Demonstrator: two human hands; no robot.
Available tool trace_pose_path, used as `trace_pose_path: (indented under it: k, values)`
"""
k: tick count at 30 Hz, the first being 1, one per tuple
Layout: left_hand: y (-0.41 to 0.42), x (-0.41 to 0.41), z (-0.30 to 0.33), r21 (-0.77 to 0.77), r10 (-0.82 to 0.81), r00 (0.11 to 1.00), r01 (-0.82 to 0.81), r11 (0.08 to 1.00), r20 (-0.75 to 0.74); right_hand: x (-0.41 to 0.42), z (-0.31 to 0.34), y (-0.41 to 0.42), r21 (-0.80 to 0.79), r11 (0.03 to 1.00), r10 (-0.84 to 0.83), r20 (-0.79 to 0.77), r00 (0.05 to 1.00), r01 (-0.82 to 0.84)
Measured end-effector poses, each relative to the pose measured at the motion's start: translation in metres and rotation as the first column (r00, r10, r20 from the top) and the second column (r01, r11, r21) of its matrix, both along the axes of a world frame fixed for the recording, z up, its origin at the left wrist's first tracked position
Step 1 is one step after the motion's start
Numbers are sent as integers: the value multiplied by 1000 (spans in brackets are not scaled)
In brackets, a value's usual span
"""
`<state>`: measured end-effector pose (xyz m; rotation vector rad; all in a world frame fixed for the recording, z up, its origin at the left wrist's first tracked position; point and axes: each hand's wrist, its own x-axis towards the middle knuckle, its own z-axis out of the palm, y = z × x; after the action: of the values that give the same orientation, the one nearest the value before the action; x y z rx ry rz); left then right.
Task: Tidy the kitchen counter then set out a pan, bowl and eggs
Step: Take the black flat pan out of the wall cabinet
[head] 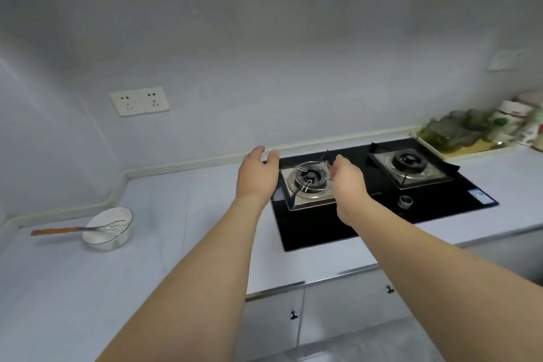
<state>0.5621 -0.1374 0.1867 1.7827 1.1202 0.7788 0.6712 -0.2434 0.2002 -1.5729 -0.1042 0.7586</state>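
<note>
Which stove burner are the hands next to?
The left burner, nearer the bowl. Left hand and right hand flank it; the right burner sits alone.

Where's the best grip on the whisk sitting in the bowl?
Grip the whisk by its wooden handle, coming from the left. The handle sticks out past the left rim of the bowl and hangs clear above the counter, while the wire head lies inside the bowl. Both hands are over by the stove.
</note>
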Motion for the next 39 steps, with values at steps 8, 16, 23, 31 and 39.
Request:
trace_pose_path:
  k: [8, 16, 23, 31, 39]
  values:
    - [-109, 119, 24, 58, -247, 969, 247, 967, -18, 94, 20, -122, 22, 981, -190, 1, 982, 190]
    - [-254, 256, 64, 165, -421, 907, 418, 893, -17, 216, 50, -266, 126, 925, -367, 50, 929, 359]
    - [-373, 365, 101, 233, -490, 871, 471, 851, 28, 312, 85, -385, 211, 886, -446, 139, 884, 414]
    - [-437, 459, 139, 319, -552, 834, 516, 795, 27, 400, 113, -449, 296, 845, -507, 183, 842, 444]
    - [-443, 556, 152, 394, -583, 812, 546, 739, -32, 489, 123, -463, 284, 832, -535, 184, 825, 476]
